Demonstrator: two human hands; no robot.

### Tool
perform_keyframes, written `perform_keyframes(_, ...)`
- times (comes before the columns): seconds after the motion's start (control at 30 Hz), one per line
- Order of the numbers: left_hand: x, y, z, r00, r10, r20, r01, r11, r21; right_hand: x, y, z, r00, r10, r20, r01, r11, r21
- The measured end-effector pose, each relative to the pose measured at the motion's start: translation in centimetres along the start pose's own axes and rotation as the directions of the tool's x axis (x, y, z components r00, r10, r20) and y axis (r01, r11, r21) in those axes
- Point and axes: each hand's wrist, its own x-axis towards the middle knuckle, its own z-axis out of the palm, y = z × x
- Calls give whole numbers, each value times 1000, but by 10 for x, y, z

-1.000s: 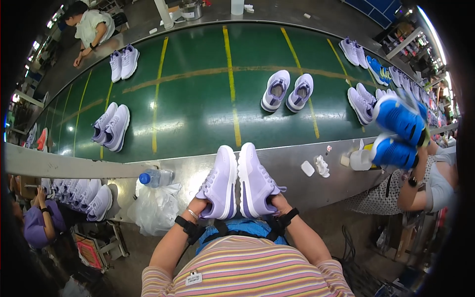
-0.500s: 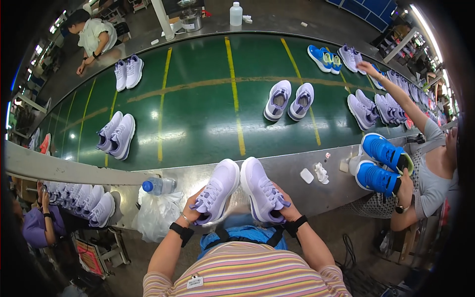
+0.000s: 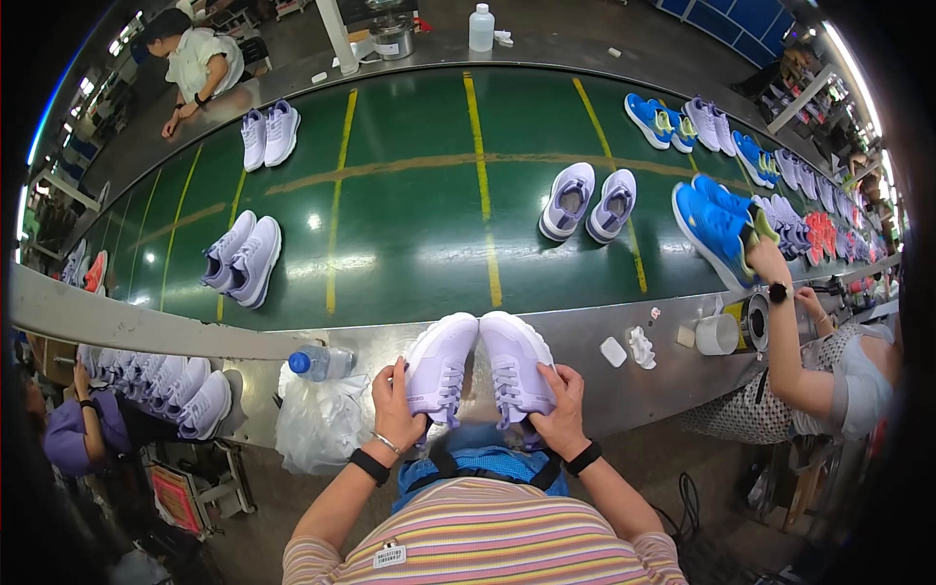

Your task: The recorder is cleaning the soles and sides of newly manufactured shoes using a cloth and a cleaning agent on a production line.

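Observation:
I hold a pair of lilac sneakers in front of me above the near metal edge, toes pointing away and almost touching. Around the heel and outer side of the left sneaker [image 3: 436,359] my left hand [image 3: 396,406] is closed. My right hand [image 3: 561,408] grips the right sneaker [image 3: 519,359] the same way, thumb near the collar. Both sneakers are tilted so their laces face each other and their outer sides show. The palms and parts of the heels are hidden.
Beyond lies a green belt [image 3: 409,234] with yellow lines, carrying lilac and blue sneaker pairs. A bottle [image 3: 322,362] and plastic bag [image 3: 317,424] lie at left. At right, a co-worker's hand [image 3: 767,261] holds blue sneakers [image 3: 717,229] at the belt, near a white cup [image 3: 718,334].
My hands have turned the lilac sneakers, rolling their laces inward and outer sides up. At right the co-worker has moved the blue sneakers from over the metal ledge onto or over the belt.

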Motion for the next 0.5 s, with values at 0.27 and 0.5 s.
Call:
perform_keyframes(0.27,2,5,19,972,-111,208,122,992,-38,13,4,22,982,-4,187,-29,985,172)
perform_keyframes(0.5,19,-39,27,901,-162,403,291,914,-283,32,46,26,814,226,535,-508,723,468)
